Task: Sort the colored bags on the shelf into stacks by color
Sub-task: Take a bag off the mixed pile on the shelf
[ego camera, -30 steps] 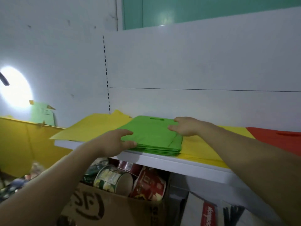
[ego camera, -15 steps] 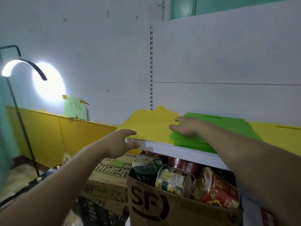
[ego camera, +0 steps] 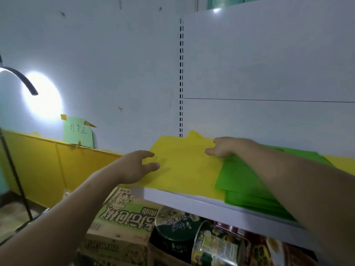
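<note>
My left hand [ego camera: 136,167] rests, fingers apart, on the left edge of the yellow bags [ego camera: 184,169]. My right hand [ego camera: 224,147] presses down with its fingers together on the green stack [ego camera: 247,187]. That stack lies under and to the right of those fingers on the shelf [ego camera: 192,203].

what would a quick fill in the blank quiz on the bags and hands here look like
1. The stack of bags touched by the right hand is ____ in colour.
2. The left hand touches a bag that is ____ in colour.
3. Both lie on a shelf whose front edge is ____ in colour.

Missing words: green; yellow; white
</note>
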